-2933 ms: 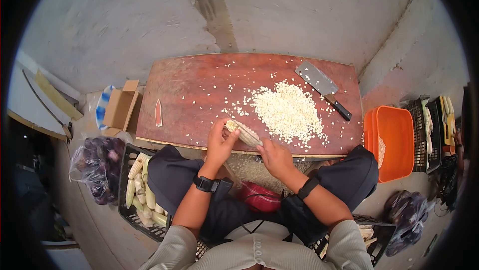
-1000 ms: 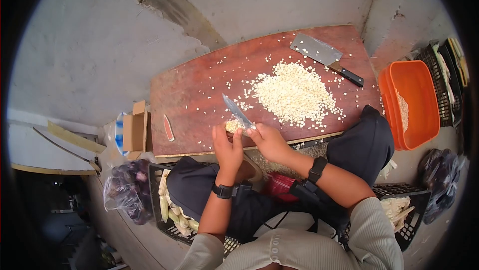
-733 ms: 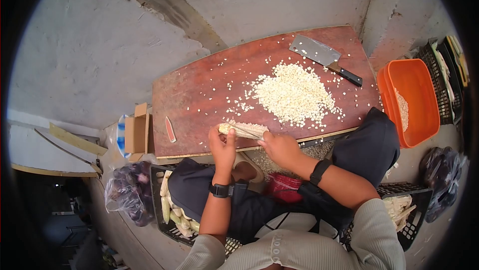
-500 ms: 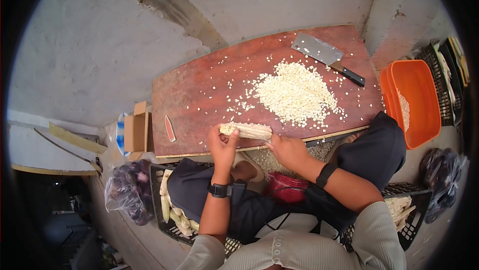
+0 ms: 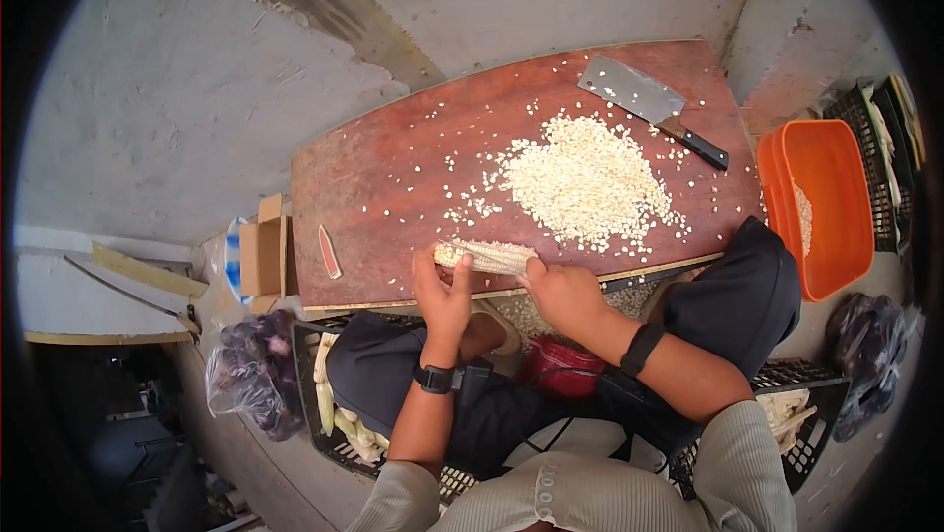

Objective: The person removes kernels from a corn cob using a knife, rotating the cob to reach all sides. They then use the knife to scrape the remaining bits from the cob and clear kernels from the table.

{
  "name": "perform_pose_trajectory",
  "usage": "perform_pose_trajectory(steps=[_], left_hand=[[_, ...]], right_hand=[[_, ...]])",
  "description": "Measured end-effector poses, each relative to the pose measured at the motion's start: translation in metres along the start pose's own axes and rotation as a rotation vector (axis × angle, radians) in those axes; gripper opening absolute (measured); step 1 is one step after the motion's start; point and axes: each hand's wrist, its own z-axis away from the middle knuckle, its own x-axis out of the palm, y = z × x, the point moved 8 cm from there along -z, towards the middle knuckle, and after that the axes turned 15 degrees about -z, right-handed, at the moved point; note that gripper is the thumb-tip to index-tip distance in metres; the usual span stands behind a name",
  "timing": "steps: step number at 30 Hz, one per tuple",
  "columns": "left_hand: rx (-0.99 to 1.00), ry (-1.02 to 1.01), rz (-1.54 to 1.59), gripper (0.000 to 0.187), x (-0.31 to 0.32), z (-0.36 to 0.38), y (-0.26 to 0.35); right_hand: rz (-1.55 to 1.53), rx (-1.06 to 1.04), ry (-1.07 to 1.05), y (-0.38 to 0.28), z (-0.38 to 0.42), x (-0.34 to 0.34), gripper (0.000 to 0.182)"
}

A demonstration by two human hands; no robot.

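Both hands on a maize cob at the table's near edge

The partly stripped maize cob [image 5: 489,258] lies nearly level between the two hands, just over the near edge of the reddish table [image 5: 364,173]. The left hand [image 5: 442,306] is closed around its left end, thumb along the near side. The right hand [image 5: 568,298] is curled into a fist at the other end, closed on a knife; the handle is hidden in the fingers and the blade is hard to make out against the cob.

Beyond the hands, a broad pile of pale kernels [image 5: 590,183] covers the middle of the table, with loose ones scattered around it. A cleaver [image 5: 629,89] lies past the pile, its black handle pointing right and toward the person. A small red, pointed piece [image 5: 328,253] lies near the left end.

On the floor, an open cardboard box [image 5: 262,259] stands at left, an orange bin [image 5: 848,173] with some pale contents at right. Black crates flank the person's legs.
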Motion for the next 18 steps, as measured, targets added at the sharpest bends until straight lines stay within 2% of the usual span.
perform_pose_trajectory(steps=[3,7,9,13,16,18], left_hand=[[-0.01,-0.022,-0.032,0.036,0.001,0.002,0.003],[0.076,0.044,-0.036,0.035,-0.004,0.005,0.02],[0.138,0.085,-0.099,0.032,-0.005,0.004,0.021],[0.134,0.064,-0.052,0.035,-0.003,0.007,0.029],[0.175,0.053,-0.036,0.035,-0.004,0.01,0.038],[0.207,0.078,-0.045,0.034,-0.003,0.01,0.039]], right_hand=[[-0.067,0.01,0.006,-0.004,-0.005,0.002,0.025],[-0.123,0.037,0.026,-0.014,-0.017,-0.001,0.027],[-0.216,0.109,0.017,-0.009,-0.018,0.002,0.028],[-0.455,0.219,0.017,-0.003,-0.017,0.005,0.031],[-0.669,0.151,0.082,0.001,-0.025,0.008,0.031],[-0.62,0.197,0.041,0.001,-0.02,0.009,0.032]])
